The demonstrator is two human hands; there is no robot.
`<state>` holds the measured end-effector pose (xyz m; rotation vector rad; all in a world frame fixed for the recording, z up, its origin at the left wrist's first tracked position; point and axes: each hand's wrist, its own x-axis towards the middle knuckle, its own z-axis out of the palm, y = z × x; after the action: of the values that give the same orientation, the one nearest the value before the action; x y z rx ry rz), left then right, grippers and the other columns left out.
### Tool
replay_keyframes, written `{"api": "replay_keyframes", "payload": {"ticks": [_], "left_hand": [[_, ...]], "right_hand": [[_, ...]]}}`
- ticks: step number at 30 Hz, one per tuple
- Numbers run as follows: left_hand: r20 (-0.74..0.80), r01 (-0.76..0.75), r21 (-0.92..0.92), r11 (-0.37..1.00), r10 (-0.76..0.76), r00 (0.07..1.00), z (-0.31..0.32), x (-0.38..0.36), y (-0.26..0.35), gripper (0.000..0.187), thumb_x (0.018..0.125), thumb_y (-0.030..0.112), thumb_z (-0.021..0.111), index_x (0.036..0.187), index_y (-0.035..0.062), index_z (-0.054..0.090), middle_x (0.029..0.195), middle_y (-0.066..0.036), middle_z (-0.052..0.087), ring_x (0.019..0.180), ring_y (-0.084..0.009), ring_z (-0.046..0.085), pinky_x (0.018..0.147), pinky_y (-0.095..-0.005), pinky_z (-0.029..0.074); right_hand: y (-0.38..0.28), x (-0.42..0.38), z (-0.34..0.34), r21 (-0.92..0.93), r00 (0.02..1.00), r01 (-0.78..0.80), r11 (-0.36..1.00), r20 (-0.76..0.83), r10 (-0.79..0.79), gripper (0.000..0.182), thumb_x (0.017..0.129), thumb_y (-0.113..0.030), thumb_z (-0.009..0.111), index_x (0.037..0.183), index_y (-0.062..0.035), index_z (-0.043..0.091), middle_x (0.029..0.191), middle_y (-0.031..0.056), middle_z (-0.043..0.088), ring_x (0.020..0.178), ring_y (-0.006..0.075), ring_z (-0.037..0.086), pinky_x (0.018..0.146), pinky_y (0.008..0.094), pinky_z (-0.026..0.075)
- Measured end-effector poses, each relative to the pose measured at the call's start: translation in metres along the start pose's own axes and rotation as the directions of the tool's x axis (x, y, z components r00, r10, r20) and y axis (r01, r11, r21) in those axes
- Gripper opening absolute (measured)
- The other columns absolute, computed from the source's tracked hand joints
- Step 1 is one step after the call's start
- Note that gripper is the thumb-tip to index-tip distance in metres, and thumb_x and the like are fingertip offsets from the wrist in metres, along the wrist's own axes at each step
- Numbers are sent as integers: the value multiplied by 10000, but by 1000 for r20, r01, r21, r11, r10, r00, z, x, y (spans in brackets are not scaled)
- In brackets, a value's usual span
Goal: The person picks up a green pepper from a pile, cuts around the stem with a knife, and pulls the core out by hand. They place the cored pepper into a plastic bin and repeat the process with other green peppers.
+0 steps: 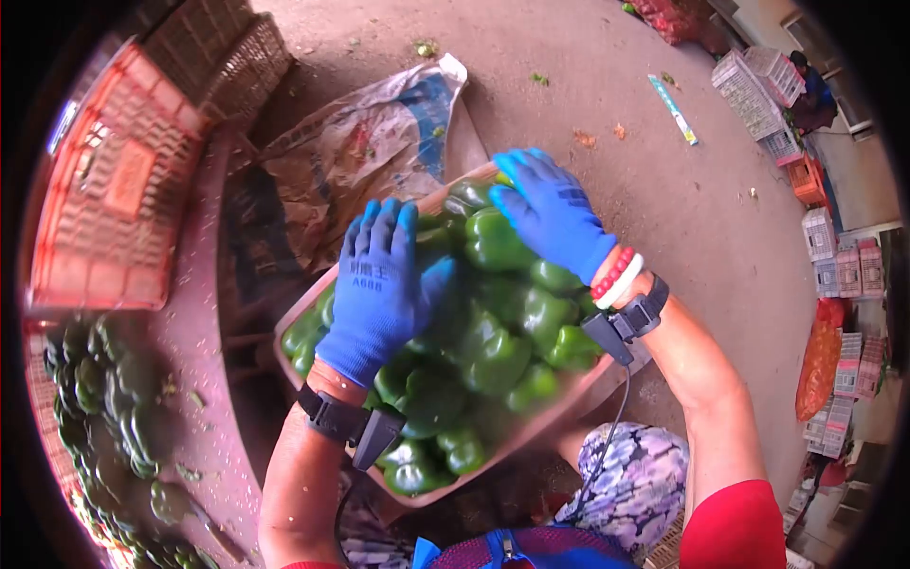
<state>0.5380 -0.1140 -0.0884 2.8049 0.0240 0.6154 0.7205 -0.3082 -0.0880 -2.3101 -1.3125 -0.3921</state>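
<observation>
The person's left hand (377, 284), in a blue knitted work glove with dark printed characters, lies palm down over the glossy dark-green bell peppers (498, 360) heaped in a rectangular, tan-pink box (545, 430). Its fingers are straight and near one another, pointing to the far side, with the thumb spread out to the right, so the grip stands apart and clasps nothing. Peppers lie below and to the right of this hand, and a few more show between it and the left rim.

The right hand (555, 204), in a matching blue glove, is over the far right part of the heap, its fingers reaching towards the far rim. The thumb stands off from the fingers and a bit of yellowish green shows between them; the underside is hidden, so I cannot tell whether it clasps a pepper. Large peppers lie just beside its thumb and below its palm.

Both forearms come up from the near edge, the left rising nearly straight, the right slanting inward from a red sleeve (735, 531). Each wrist bears a black strap with a blocky device, and the right also has a red beaded bracelet (611, 272) and a white band (621, 284). Beyond the box lies a crumpled, dirty white-and-blue sack (379, 142).
</observation>
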Motion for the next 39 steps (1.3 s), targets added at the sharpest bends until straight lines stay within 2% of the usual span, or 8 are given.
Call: {"api": "replay_keyframes", "payload": {"ticks": [6,10,13,17,20,29,32,39], "left_hand": [[275,135,-111,985,-101,956,26,15,-1,816,864,571,625,1379,-49,494,1335,-277,537,1245,-449,504,1075,-544,378],[379,229,-70,971,-186,907,20,20,-4,939,812,631,638,1443,-34,438,1366,-269,512,1264,-448,481,1093,-543,355],[415,299,-93,950,-236,879,29,24,-12,1002,805,601,671,1516,-28,350,1467,-265,438,1386,-449,381,1170,-542,281],[543,369,-35,929,-292,788,20,40,-8,1059,775,608,690,1546,-10,311,1597,-244,306,1516,-435,197,1233,-536,166],[622,396,5,918,-313,718,15,50,-5,1080,751,606,712,1548,-5,312,1612,-232,284,1517,-430,194,1230,-552,160],[663,435,22,900,-339,667,30,64,-15,1079,682,538,785,1540,48,349,1635,-206,251,1518,-425,202,1210,-605,160],[667,399,46,916,-326,670,39,56,-17,1079,681,533,791,1540,51,350,1633,-205,257,1517,-423,205,1210,-605,161],[548,368,-101,924,-257,796,49,40,-25,1016,684,520,796,1493,46,405,1575,-221,353,1476,-432,292,1197,-614,180]], "right_hand": [[-21,6,45,113,977,21,993,209,-44,459,946,-430,597,1200,-52,662,1250,163,636,1173,322,573,1007,474,414],[-24,15,33,171,957,72,983,265,-116,331,904,-379,626,1058,-92,683,1116,111,644,1038,315,601,913,442,455],[-22,34,38,131,905,-24,991,425,-34,291,902,-373,619,990,-99,666,1091,120,646,1015,312,599,892,445,465],[-33,41,48,-3,912,-62,998,405,58,299,905,-396,602,1003,-119,655,1110,113,644,1039,301,589,936,446,440],[-40,39,46,-64,910,-68,996,405,88,311,907,-404,597,1039,-128,654,1159,102,630,1092,290,565,982,460,404],[-35,46,60,-53,806,-161,986,570,162,368,905,-415,609,1122,-120,648,1260,112,587,1177,307,530,1023,481,380],[-30,36,65,-39,861,-130,991,491,132,363,892,-419,625,1099,-123,651,1245,111,584,1169,318,528,1014,485,383],[-27,39,68,-36,889,-116,993,441,119,324,867,-423,647,1020,-138,653,1172,113,579,1112,338,538,970,489,409]]}}
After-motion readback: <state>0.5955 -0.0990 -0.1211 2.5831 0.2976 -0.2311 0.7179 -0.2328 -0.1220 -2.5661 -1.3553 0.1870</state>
